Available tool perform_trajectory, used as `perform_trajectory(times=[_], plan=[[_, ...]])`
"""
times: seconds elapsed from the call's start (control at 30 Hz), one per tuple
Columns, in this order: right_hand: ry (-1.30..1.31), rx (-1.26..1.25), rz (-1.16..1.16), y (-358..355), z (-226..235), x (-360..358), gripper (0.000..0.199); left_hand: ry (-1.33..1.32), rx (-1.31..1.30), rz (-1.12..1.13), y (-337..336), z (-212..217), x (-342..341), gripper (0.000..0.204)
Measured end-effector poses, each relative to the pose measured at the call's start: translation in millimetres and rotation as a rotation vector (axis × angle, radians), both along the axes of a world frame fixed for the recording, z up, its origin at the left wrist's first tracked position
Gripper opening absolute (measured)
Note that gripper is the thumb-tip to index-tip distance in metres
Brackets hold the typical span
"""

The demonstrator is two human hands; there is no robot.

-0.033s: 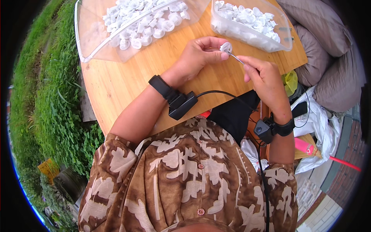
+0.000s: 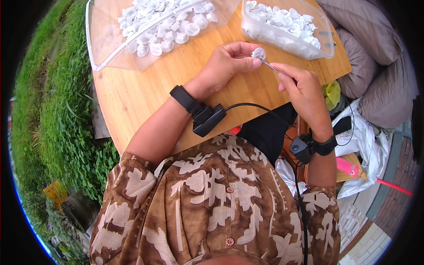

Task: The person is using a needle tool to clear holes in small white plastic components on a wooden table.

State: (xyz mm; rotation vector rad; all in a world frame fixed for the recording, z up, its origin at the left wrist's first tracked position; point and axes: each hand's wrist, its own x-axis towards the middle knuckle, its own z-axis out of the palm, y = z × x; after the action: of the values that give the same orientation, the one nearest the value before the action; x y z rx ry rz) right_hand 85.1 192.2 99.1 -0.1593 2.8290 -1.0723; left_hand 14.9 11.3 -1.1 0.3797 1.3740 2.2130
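Observation:
A small round white plastic part (image 2: pixel 259 53) is pinched between the thumb and fingers of my left hand (image 2: pixel 233 61), above the wooden table. My right hand (image 2: pixel 301 86) grips a thin metal tool (image 2: pixel 270 66) with a slender shaft. Its tip meets the lower edge of the white part; the exact tip shape is too small to make out, and the fingers cover its rear end. Past my left hand stands a clear plastic bin (image 2: pixel 100 62) holding many similar white parts (image 2: pixel 170 31). Beyond my right hand is a smaller clear tub (image 2: pixel 282 43), also filled with white pieces (image 2: pixel 287 20).
The wooden table (image 2: pixel 132 101) has a rounded edge. A black cable (image 2: pixel 260 107) runs from the device on my left wrist toward the right. Grey-brown stuffed sacks (image 2: pixel 375 66), a yellow bag (image 2: pixel 331 95) and white bags (image 2: pixel 371 154) lie at the right. Grass (image 2: pixel 48 97) grows on the left.

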Motion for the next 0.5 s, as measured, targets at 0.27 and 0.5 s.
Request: perform_trajectory(times=[0.27, 0.5], plan=[[0.214, 0.02, -0.033, 11.9, -9.7, -2.3, 0.02, -0.091, 0.072, -0.064, -1.5, -0.6, -2.0, 0.033], [0.183, 0.031, 0.023, 2.1, -13.5, 2.6, 0.016, -0.083, 0.104, -0.039, -1.3, -0.2, -1.4, 0.034]])
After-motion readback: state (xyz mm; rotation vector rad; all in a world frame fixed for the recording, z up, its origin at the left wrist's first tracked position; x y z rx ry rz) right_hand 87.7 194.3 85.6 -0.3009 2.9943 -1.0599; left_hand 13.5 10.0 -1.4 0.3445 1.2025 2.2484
